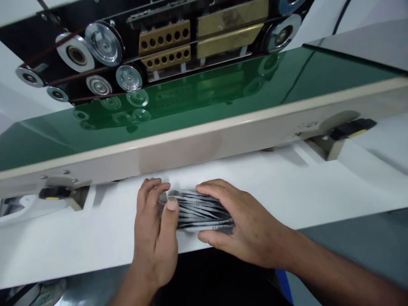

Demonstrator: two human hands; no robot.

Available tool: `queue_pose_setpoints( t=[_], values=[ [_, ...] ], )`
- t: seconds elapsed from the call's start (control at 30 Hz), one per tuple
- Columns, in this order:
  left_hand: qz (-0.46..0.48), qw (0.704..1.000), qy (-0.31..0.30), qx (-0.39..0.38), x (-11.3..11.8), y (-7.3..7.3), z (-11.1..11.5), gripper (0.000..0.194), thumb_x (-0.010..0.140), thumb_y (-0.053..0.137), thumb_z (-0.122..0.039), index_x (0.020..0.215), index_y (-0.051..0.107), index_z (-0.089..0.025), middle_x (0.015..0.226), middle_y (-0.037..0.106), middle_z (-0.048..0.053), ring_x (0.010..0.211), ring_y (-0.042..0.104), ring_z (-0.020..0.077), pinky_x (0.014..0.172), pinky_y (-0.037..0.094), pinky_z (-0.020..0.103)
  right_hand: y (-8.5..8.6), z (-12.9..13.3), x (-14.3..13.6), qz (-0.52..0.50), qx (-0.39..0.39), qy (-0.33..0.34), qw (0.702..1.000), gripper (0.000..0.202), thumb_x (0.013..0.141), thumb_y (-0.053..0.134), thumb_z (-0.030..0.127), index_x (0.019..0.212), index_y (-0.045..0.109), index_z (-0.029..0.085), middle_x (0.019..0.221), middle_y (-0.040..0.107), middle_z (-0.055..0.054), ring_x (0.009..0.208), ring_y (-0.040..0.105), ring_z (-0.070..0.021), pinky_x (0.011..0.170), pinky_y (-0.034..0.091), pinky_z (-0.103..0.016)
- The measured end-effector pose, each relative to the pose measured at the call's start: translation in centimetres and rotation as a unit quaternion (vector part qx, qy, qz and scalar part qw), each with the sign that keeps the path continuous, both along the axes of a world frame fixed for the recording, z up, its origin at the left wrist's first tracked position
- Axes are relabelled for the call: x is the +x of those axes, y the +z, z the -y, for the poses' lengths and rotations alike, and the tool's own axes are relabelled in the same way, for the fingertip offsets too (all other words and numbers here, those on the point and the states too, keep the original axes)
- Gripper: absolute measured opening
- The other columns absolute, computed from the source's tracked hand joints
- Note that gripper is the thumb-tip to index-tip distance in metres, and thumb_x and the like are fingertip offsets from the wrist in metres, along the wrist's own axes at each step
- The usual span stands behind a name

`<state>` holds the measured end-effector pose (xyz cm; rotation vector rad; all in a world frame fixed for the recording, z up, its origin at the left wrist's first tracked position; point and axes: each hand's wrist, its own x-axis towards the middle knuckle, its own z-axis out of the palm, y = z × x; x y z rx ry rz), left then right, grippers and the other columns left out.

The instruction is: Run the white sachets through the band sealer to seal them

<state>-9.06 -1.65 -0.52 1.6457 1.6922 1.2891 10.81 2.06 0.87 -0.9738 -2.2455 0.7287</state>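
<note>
Between my two hands is a stack of thin, flat silver-and-black packets (200, 209), standing on edge in a fanned row on the white table. At its left end, my left hand (156, 236) presses in, with the thumb over the near corner and the fingers curled behind. My right hand (247, 223) cups the right end, its fingers along the far side and its thumb along the near side. Both hands grip the stack. The print on the packets is too small to read.
Just beyond lies a green conveyor belt (204, 104) with a beige side rail (191, 146). Over it hangs a sealing machine with metal wheels (103, 43) and brass blocks (165, 37). Black knobs (55, 193) on brackets jut toward me above the white table (105, 238).
</note>
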Motion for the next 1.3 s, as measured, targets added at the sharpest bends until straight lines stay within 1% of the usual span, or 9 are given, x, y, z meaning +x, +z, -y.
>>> queue_pose_setpoints(
  t=[0.2, 0.33, 0.47, 0.7, 0.83, 0.9, 1.0, 1.17, 1.3],
  values=[
    [0.093, 0.995, -0.029, -0.032, 1.3, 0.1, 0.7, 0.045, 0.096, 0.054, -0.043, 0.140, 0.049, -0.037, 0.146, 0.055, 0.003, 0.129, 0.052, 0.0283, 0.106, 0.041, 0.048, 0.1, -0.2, 0.0, 0.003, -0.004, 0.019, 1.000, 0.063, 0.073, 0.079, 0.023, 0.129, 0.050, 0.017, 0.124, 0.062, -0.010, 0.109, 0.062, -0.0233, 0.094, 0.053, -0.039],
    [0.163, 0.984, -0.070, 0.020, 2.2, 0.3, 0.8, 0.045, 0.097, 0.056, -0.038, 0.141, 0.049, -0.039, 0.150, 0.053, -0.004, 0.138, 0.046, 0.0199, 0.111, 0.039, 0.031, 0.1, -0.1, 0.3, 0.002, -0.003, 0.016, 1.000, 0.070, 0.072, 0.081, 0.022, 0.132, 0.047, 0.019, 0.124, 0.063, -0.009, 0.108, 0.063, -0.0235, 0.094, 0.053, -0.039],
    [0.198, 0.965, -0.170, -0.032, 2.5, 0.2, 0.9, 0.057, 0.093, 0.061, -0.044, 0.147, 0.043, -0.036, 0.153, 0.050, 0.002, 0.139, 0.047, 0.0252, 0.110, 0.045, 0.036, -0.1, -0.1, 0.8, -0.025, 0.015, -0.011, 1.000, 0.076, 0.075, 0.081, 0.030, 0.138, 0.039, 0.022, 0.129, 0.059, -0.011, 0.113, 0.062, -0.0254, 0.094, 0.053, -0.041],
    [0.290, 0.949, -0.119, -0.035, 3.8, 0.0, 0.6, 0.044, 0.098, 0.051, -0.045, 0.141, 0.049, -0.037, 0.153, 0.051, 0.003, 0.145, 0.039, 0.0282, 0.115, 0.038, 0.044, -0.4, -0.3, 0.8, -0.033, 0.036, 0.018, 0.999, 0.068, 0.078, 0.073, 0.020, 0.137, 0.040, 0.024, 0.129, 0.059, -0.012, 0.114, 0.060, -0.0261, 0.095, 0.053, -0.042],
    [0.386, 0.911, -0.129, -0.061, 4.0, 0.0, 0.2, 0.040, 0.097, 0.050, -0.049, 0.135, 0.049, -0.036, 0.149, 0.054, 0.006, 0.135, 0.049, 0.0288, 0.107, 0.044, 0.047, -0.8, 0.1, 1.2, -0.083, 0.047, 0.022, 0.995, 0.062, 0.078, 0.075, 0.018, 0.133, 0.048, 0.027, 0.127, 0.062, -0.009, 0.116, 0.061, -0.0252, 0.095, 0.053, -0.040],
    [0.437, 0.886, -0.142, -0.055, 3.7, 0.0, -0.3, 0.038, 0.094, 0.055, -0.049, 0.130, 0.052, -0.035, 0.139, 0.062, 0.007, 0.126, 0.057, 0.0276, 0.104, 0.046, 0.047, -0.6, 0.4, 1.5, -0.131, -0.014, -0.029, 0.991, 0.059, 0.074, 0.080, 0.019, 0.126, 0.054, 0.029, 0.121, 0.065, -0.006, 0.108, 0.065, -0.0243, 0.088, 0.056, -0.037],
    [0.526, 0.838, -0.138, -0.047, 3.7, 0.0, -0.9, 0.038, 0.089, 0.061, -0.050, 0.121, 0.057, -0.031, 0.131, 0.066, 0.008, 0.124, 0.060, 0.0285, 0.108, 0.044, 0.050, 0.1, 0.8, 1.7, -0.281, -0.196, -0.104, 0.934, 0.051, 0.075, 0.083, 0.033, 0.119, 0.057, 0.030, 0.102, 0.069, -0.003, 0.081, 0.069, -0.0196, 0.068, 0.058, -0.030],
    [0.580, 0.773, -0.258, -0.015, 5.5, 0.3, -0.9, 0.066, 0.076, 0.080, -0.047, 0.134, 0.053, -0.029, 0.132, 0.065, 0.014, 0.116, 0.065, 0.0347, 0.095, 0.056, 0.049, 0.9, 1.4, -0.4, -0.484, -0.398, -0.007, 0.779, 0.046, 0.086, 0.070, 0.048, 0.121, 0.054, 0.023, 0.103, 0.070, -0.009, 0.084, 0.070, -0.0235, 0.073, 0.058, -0.035],
    [0.582, 0.771, -0.254, -0.050, 5.4, 0.7, -0.4, 0.070, 0.075, 0.083, -0.032, 0.135, 0.047, -0.032, 0.109, 0.073, 0.006, 0.091, 0.070, 0.0240, 0.081, 0.058, 0.039, 0.9, 2.2, -1.9, -0.462, -0.486, -0.020, 0.742, 0.040, 0.095, 0.060, 0.048, 0.123, 0.055, 0.021, 0.112, 0.068, -0.011, 0.094, 0.067, -0.0226, 0.084, 0.053, -0.036]
  ],
)
